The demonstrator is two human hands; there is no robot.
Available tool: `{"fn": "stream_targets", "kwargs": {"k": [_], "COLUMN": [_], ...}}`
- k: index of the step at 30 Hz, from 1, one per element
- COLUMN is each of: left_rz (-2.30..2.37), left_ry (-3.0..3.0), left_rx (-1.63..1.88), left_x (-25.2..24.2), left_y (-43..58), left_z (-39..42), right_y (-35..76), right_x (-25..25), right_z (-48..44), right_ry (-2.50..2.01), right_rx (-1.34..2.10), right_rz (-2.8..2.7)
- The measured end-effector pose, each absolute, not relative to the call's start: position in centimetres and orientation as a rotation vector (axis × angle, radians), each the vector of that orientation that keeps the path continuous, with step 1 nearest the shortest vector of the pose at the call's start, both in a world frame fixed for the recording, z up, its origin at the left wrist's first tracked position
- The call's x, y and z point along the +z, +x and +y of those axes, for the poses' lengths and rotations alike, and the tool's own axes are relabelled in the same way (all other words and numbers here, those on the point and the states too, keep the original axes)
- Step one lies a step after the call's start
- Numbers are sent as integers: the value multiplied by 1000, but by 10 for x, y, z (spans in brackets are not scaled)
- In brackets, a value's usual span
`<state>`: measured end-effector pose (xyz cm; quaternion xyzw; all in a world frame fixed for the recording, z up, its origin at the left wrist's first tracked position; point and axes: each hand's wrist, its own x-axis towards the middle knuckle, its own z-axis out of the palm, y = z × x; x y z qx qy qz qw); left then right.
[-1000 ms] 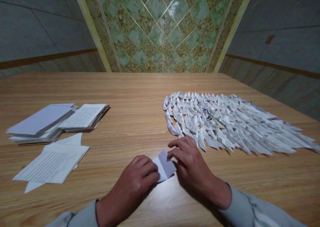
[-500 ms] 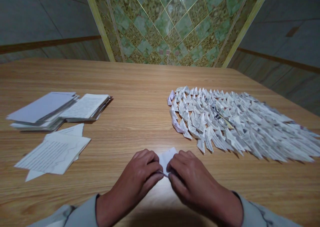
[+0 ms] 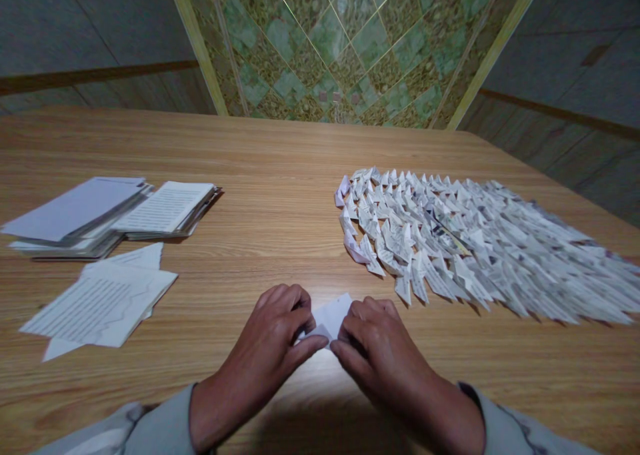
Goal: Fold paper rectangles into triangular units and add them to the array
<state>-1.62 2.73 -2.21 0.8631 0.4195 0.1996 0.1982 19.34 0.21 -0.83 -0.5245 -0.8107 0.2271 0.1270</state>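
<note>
A small folded piece of white paper (image 3: 334, 313) lies between my hands near the front of the table. My left hand (image 3: 283, 331) grips its left side, with the thumb along the lower edge and the fingers curled. On the right side, my right hand (image 3: 373, 338) pinches the paper between thumb and bent fingers. Parts of the paper are hidden under the fingers of both hands. To the right stand many folded paper boats (image 3: 450, 241) in close rows, mostly of printed paper, a few of them pale lilac.
Loose printed sheets (image 3: 100, 308) lie at the left on the wooden table (image 3: 270, 155). Behind them are a stack of paper with a plain sheet on top (image 3: 80, 208) and a smaller printed stack (image 3: 167, 208). A tiled wall (image 3: 330, 48) rises beyond the far edge.
My left fingers have lifted and shifted slightly left, with the thumb now lying over the paper's lower edge. More of the folded paper shows between my hands. The view has tilted a little.
</note>
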Motion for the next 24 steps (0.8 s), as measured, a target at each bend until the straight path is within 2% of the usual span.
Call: {"fn": "stream_targets", "kwargs": {"k": [9, 18, 21, 24], "left_rz": [1248, 1322, 1200, 880], "left_ry": [2502, 2520, 2635, 2811], "left_rx": [625, 653, 763, 829], "left_x": [-26, -27, -22, -15], "left_y": [-15, -16, -16, -15], "left_z": [31, 33, 31, 26], "right_y": [188, 191, 192, 193], "right_x": [-9, -4, -4, -7], "right_z": [3, 2, 1, -1], "right_ry": [-1601, -1585, -1549, -1515], "right_rx": [589, 666, 666, 641], "right_rz": [-2396, -2367, -2352, -2332]}}
